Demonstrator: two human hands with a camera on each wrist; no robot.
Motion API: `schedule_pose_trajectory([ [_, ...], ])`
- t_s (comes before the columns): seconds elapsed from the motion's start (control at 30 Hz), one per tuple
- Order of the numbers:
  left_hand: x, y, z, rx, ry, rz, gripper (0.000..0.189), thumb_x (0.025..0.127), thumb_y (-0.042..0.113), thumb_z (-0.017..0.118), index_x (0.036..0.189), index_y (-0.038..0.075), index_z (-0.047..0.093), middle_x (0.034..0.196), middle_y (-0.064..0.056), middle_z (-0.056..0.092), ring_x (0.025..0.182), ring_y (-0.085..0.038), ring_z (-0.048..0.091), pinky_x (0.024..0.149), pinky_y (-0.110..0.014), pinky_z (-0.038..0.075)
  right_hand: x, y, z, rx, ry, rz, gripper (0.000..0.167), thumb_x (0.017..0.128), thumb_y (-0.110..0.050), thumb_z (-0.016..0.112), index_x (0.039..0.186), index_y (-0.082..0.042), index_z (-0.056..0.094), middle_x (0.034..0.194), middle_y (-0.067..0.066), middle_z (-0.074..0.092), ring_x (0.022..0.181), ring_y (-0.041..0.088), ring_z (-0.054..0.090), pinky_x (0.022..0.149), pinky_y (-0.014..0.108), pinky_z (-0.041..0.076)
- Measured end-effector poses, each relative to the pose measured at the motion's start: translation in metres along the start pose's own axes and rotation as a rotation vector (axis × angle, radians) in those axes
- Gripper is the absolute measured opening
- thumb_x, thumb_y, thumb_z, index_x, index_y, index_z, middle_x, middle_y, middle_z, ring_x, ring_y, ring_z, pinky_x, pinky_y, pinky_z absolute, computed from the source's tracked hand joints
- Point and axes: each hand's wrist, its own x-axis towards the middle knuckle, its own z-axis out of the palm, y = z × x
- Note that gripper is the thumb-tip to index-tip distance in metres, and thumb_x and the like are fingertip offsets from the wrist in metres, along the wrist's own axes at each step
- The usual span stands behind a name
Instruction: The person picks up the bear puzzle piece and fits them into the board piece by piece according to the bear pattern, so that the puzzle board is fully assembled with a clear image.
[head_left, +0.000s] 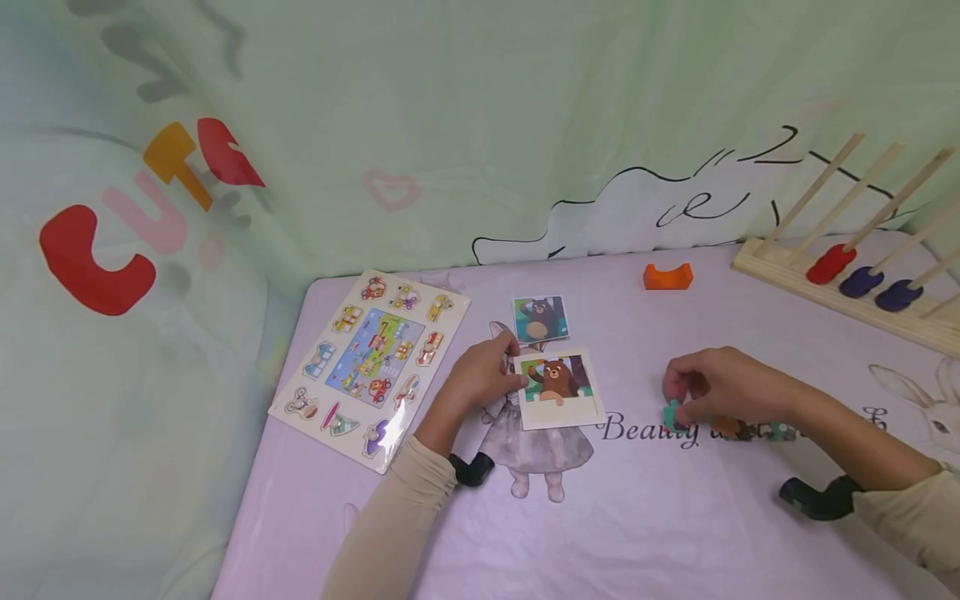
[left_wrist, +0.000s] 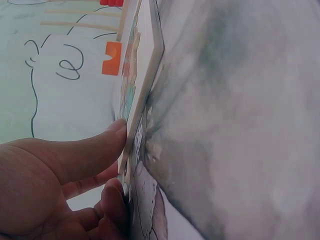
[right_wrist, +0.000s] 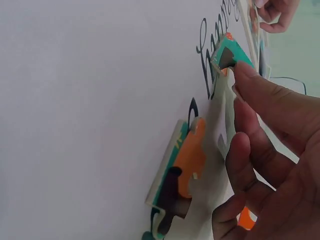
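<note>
My left hand (head_left: 480, 375) pinches the left edge of a small white-framed jigsaw board (head_left: 562, 418), thumb on top. Its upper part shows a brown bear picture; the lower part is pale and bare. Between thumb and fingertips, my right hand (head_left: 723, 383) holds a teal jigsaw piece (right_wrist: 240, 49), tilted, low over the cloth to the board's right. An orange and dark jigsaw piece (right_wrist: 186, 157) lies beneath that hand, with a greenish piece (head_left: 783, 431) beside it, partly covered by the forearm. Just behind the board lies a bear picture card (head_left: 542, 318).
At the left lies a vehicle knob puzzle board (head_left: 405, 312). An orange notched block (head_left: 667, 277) sits at the back, near a wooden peg stand (head_left: 780, 267) with red and purple pieces. Black devices are strapped at both wrists. A printed curtain hangs behind the lilac cloth (head_left: 630, 517).
</note>
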Motion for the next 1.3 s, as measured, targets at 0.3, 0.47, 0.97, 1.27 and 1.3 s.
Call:
schedule_pose_trajectory([
  [0.3, 0.000, 0.001, 0.000, 0.000, -0.002, -0.008, 0.038, 0.092, 0.026, 0.077, 0.120, 0.013, 0.056, 0.083, -0.003, 0.058, 0.073, -0.017, 0.053, 0.064, -0.028, 0.039, 0.007, -0.006, 0.000, 0.104, -0.014, -0.025, 0.014, 0.086, -0.028, 0.082, 0.089, -0.025, 0.069, 0.077, -0.005, 0.062, 0.079, 0.014, 0.057, 0.067, 0.025, 0.048],
  [0.47, 0.001, 0.001, 0.001, 0.009, -0.001, -0.003, 0.038, 0.092, 0.026, 0.077, 0.120, 0.013, 0.056, 0.082, -0.002, 0.058, 0.072, -0.016, 0.052, 0.064, -0.028, 0.038, 0.012, -0.014, 0.000, 0.153, -0.023, -0.039, 0.014, 0.087, -0.029, 0.081, 0.092, -0.023, 0.069, 0.077, -0.005, 0.064, 0.079, 0.014, 0.058, 0.068, 0.025, 0.049],
  [0.97, 0.001, 0.001, 0.000, 0.015, -0.001, 0.000, 0.037, 0.092, 0.027, 0.077, 0.119, 0.014, 0.056, 0.083, -0.002, 0.058, 0.072, -0.016, 0.052, 0.065, -0.028, 0.039, 0.037, -0.049, 0.008, 0.223, 0.017, -0.079, 0.012, 0.089, -0.024, 0.080, 0.095, -0.020, 0.070, 0.081, -0.002, 0.065, 0.085, 0.019, 0.058, 0.073, 0.027, 0.049],
  [1.27, 0.001, 0.002, 0.000, 0.039, -0.005, -0.006, 0.038, 0.093, 0.028, 0.076, 0.121, 0.015, 0.056, 0.082, -0.002, 0.058, 0.072, -0.016, 0.052, 0.065, -0.028, 0.038, 0.049, -0.067, 0.014, 0.229, 0.024, -0.128, 0.011, 0.089, -0.019, 0.079, 0.097, -0.017, 0.071, 0.083, -0.002, 0.066, 0.085, 0.019, 0.059, 0.075, 0.027, 0.051],
  [1.3, 0.001, 0.002, 0.000, 0.042, -0.005, -0.006, 0.037, 0.093, 0.028, 0.076, 0.121, 0.015, 0.056, 0.082, -0.002, 0.058, 0.072, -0.016, 0.052, 0.065, -0.028, 0.038, 0.051, -0.068, 0.015, 0.231, 0.021, -0.130, 0.011, 0.089, -0.018, 0.079, 0.097, -0.017, 0.071, 0.084, -0.002, 0.066, 0.085, 0.019, 0.059, 0.076, 0.027, 0.052],
])
